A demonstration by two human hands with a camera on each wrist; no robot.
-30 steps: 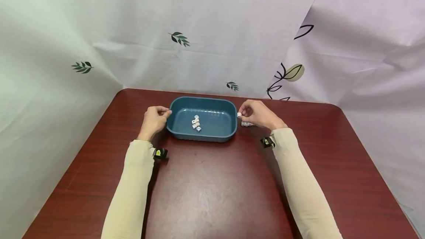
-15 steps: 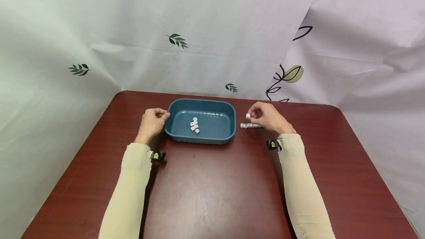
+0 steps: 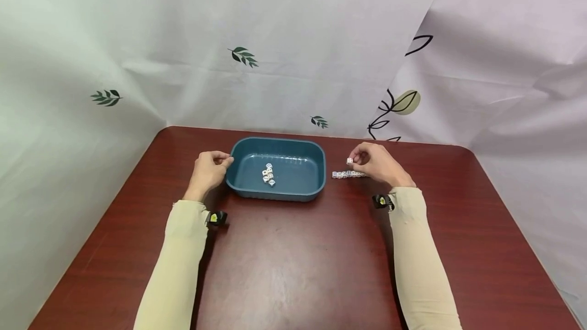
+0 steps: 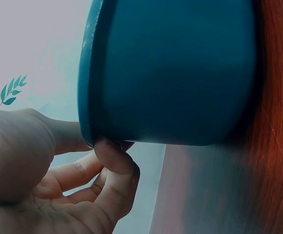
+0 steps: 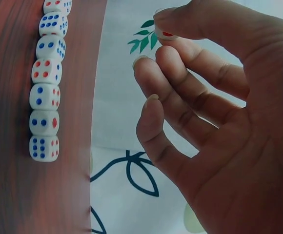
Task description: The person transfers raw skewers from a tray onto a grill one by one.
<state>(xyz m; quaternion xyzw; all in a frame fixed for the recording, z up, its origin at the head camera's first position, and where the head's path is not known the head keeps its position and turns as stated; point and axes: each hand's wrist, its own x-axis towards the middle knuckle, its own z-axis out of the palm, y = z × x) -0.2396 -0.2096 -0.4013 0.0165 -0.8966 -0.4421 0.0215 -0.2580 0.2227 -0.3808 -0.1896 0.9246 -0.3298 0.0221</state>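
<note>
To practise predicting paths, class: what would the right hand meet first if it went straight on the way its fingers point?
Probably the blue tray, at its right end: in the head view, the right hand, pinching a die, points leftward toward it. Height is unclear; it might pass above.

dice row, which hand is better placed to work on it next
Likely the right hand: it pinches a die close to the row, while the left hand, across the tray, holds its rim.

We see creased white cloth (image 3: 293,14) beyond the far and side edges of a reddish-brown table (image 3: 293,248), printed with green leaf sprigs (image 3: 244,57) and, toward the far right corner, a black-outlined plant (image 3: 405,103). Light glares off the table.
</note>
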